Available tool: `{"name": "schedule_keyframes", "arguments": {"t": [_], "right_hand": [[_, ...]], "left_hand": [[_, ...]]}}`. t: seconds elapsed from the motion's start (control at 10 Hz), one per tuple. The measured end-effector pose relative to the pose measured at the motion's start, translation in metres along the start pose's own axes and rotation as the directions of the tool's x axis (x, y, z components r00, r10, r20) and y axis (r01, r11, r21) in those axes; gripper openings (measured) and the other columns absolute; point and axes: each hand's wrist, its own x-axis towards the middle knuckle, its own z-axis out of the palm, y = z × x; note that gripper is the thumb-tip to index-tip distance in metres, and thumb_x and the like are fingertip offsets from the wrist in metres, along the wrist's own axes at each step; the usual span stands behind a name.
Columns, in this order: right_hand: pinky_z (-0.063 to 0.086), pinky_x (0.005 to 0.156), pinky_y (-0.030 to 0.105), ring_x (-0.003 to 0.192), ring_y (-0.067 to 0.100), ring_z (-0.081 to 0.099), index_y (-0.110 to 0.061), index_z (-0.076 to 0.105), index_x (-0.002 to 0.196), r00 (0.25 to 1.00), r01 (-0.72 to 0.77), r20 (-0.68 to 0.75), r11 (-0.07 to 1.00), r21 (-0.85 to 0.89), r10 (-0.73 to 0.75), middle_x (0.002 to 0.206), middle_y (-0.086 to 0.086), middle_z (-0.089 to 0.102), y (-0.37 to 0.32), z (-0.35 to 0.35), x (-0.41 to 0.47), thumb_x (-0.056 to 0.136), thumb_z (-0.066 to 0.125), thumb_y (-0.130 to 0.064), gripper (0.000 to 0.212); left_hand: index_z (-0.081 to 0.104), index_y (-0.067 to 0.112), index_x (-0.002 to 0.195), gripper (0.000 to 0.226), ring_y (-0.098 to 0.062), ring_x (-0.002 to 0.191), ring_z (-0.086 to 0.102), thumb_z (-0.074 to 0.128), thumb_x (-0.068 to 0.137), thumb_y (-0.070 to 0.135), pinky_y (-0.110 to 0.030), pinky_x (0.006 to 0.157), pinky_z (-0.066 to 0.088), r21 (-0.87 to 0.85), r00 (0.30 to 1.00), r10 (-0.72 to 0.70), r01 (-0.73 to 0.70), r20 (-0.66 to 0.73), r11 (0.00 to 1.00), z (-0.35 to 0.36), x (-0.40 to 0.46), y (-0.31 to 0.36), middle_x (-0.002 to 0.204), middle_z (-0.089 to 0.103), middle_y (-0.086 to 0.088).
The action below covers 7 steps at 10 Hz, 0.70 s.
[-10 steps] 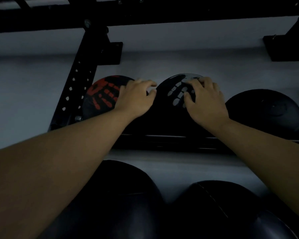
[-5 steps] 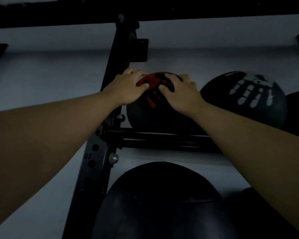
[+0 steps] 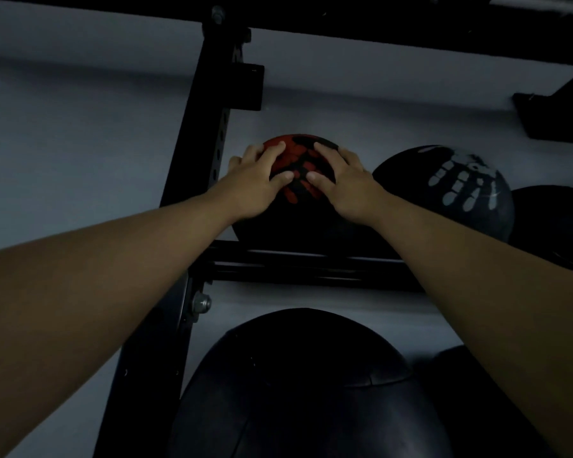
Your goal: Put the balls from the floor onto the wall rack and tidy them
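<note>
A black ball with a red handprint [image 3: 300, 160] sits at the left end of the wall rack's rail [image 3: 298, 264], against the upright post. My left hand [image 3: 257, 183] lies on its upper left and my right hand [image 3: 343, 181] on its upper right, fingers spread and pressed to the surface. To its right on the same rail rests a black ball with a white handprint [image 3: 457, 186]. A plain black ball [image 3: 556, 223] follows at the right edge.
The black perforated upright post [image 3: 209, 133] runs up the grey wall left of the balls. Two large black balls [image 3: 305, 385] sit on the lower level beneath my arms. A black beam [image 3: 411, 24] crosses overhead, with a bracket [image 3: 556, 117] at the right.
A second ago both hands gripped the white-handprint ball; they shifted left onto the red-handprint ball. In the last half second the fingers spread wider over it.
</note>
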Motion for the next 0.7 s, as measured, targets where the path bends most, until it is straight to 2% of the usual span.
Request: {"name": "schedule_keyframes", "arguments": {"t": [0.2,0.3,0.4,0.5,0.6,0.7], "right_hand": [[0.007,0.132,0.05,0.163,0.036,-0.002,-0.038,0.002,0.167,0.994,-0.05,0.093,0.998,-0.027,0.052,0.177,0.013,-0.008,0.004,-0.006,-0.013,0.109,0.039,-0.048,0.069],[0.012,0.131,0.042,0.164,0.031,0.005,-0.034,0.011,0.167,0.99,-0.044,0.131,0.999,0.001,0.043,0.177,0.015,0.003,0.005,-0.016,-0.026,0.108,0.043,-0.047,0.069],[0.023,0.129,0.039,0.159,0.032,0.025,-0.031,0.023,0.165,0.988,-0.052,0.148,0.998,0.023,0.048,0.171,0.017,0.023,0.007,-0.028,-0.037,0.107,0.047,-0.044,0.064],[0.037,0.117,0.038,0.141,0.036,0.047,-0.029,0.037,0.158,0.988,-0.066,0.14,0.998,-0.013,0.067,0.153,0.019,0.045,0.014,-0.042,-0.06,0.106,0.049,-0.04,0.055],[0.039,0.116,0.041,0.136,0.036,0.048,-0.027,0.041,0.156,0.987,-0.049,0.146,0.996,-0.071,0.059,0.146,0.018,0.049,0.02,-0.05,-0.082,0.107,0.048,-0.04,0.052],[0.042,0.115,0.05,0.133,0.035,0.05,-0.028,0.042,0.155,0.981,-0.039,0.181,0.986,-0.164,0.069,0.144,0.016,0.05,0.03,-0.08,-0.112,0.107,0.046,-0.044,0.051]], "left_hand": [[0.012,0.032,0.169,0.067,-0.037,0.16,0.013,0.039,0.11,0.048,-0.054,0.126,0.023,0.079,1.0,-0.018,0.016,0.026,0.997,-0.002,-0.009,0.009,0.177,0.008,-0.009],[0.008,0.032,0.169,0.074,-0.039,0.16,0.015,0.046,0.108,0.048,-0.057,0.124,0.028,0.172,0.998,-0.023,0.012,0.062,0.985,-0.004,-0.02,0.013,0.177,0.007,-0.011],[0.008,0.033,0.169,0.079,-0.04,0.159,0.018,0.051,0.105,0.05,-0.056,0.124,0.031,0.214,0.995,-0.026,0.005,0.093,0.977,-0.008,-0.027,0.018,0.178,0.006,-0.009],[0.009,0.034,0.168,0.079,-0.039,0.16,0.021,0.051,0.104,0.053,-0.054,0.126,0.028,0.275,0.986,-0.042,-0.004,0.16,0.962,-0.013,-0.037,0.03,0.178,0.005,-0.008],[0.014,0.034,0.168,0.077,-0.035,0.161,0.021,0.05,0.103,0.055,-0.054,0.127,0.024,0.313,0.974,-0.055,-0.017,0.219,0.95,-0.015,-0.05,0.041,0.179,0.007,-0.006],[0.026,0.032,0.166,0.07,-0.031,0.159,0.028,0.048,0.104,0.055,-0.053,0.126,0.026,0.324,0.957,-0.036,-0.062,0.288,0.944,-0.024,-0.072,0.074,0.176,0.023,-0.003]]}}
